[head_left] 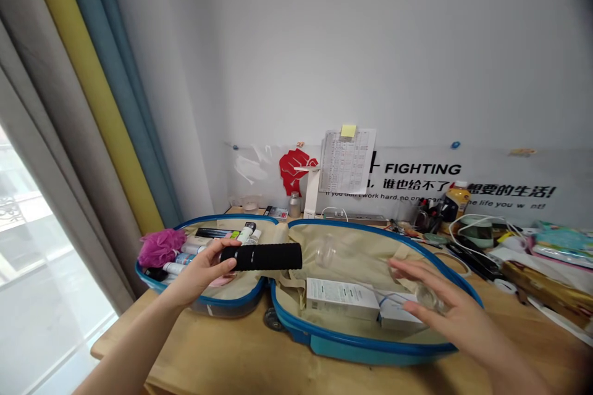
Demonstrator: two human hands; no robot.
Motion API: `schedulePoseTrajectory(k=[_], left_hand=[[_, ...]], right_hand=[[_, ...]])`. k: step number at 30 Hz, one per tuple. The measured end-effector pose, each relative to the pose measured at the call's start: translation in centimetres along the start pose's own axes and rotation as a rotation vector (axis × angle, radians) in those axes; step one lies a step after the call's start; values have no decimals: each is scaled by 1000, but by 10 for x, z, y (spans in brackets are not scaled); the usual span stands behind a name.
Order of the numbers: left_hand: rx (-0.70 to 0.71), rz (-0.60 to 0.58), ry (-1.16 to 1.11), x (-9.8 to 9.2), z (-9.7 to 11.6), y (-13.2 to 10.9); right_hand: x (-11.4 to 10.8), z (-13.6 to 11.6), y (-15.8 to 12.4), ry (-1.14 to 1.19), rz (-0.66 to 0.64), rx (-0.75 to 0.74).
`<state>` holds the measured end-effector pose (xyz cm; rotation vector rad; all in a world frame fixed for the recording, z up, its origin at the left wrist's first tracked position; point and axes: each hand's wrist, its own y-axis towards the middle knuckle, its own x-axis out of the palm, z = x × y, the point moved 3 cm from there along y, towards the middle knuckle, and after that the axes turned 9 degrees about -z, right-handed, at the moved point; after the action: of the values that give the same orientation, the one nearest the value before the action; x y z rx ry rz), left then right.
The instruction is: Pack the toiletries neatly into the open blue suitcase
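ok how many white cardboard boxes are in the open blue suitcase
2: a white cardboard box and a second white box, side by side in the blue suitcase's right half; more may be hidden.

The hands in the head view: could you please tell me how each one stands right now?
Left hand: closed, holding a black cylinder.
Right hand: open, holding nothing.

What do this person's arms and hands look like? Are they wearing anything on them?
The left hand and right hand are bare, without gloves, and no rings show on them. The left forearm and right forearm are bare too, with no sleeve, watch or bracelet in view. No cables or markings are visible on either arm.
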<state>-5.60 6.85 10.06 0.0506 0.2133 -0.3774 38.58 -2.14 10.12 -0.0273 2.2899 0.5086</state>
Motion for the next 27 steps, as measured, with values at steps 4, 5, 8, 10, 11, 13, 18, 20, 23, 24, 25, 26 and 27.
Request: schedulePoseTrajectory(k=[4,5,8,10,11,13,18,20,23,24,25,26,27], left_hand=[[17,-32,59,0,5,-1],[20,-51,82,2,7,-2],[60,-92,150,8,15,-3],[95,-108,173,13,19,-4],[108,-113,173,15,20,-4],[128,-122,159,20,21,-4],[159,-167,157,41,23,-5],[180,-191,145,53,26,-6],[227,-209,107,70,27,-8],[246,-217,88,75,27,-8],[265,-229,59,80,26,-7],[284,-243,19,84,25,-6],[298,-256,-34,88,23,-5]], right_hand=[[3,2,-6,-21,-69,47],[5,-1,-5,-23,-78,52],[12,-8,-1,-21,-111,48],[14,-10,1,-18,-122,38],[15,-11,2,-18,-127,31],[18,-11,2,-22,-139,18],[30,-16,3,-9,-198,26],[37,-21,4,9,-233,35],[46,-28,6,43,-287,64],[48,-30,7,55,-298,72],[50,-33,7,65,-305,75],[52,-35,8,74,-311,76],[54,-38,9,81,-319,75]])
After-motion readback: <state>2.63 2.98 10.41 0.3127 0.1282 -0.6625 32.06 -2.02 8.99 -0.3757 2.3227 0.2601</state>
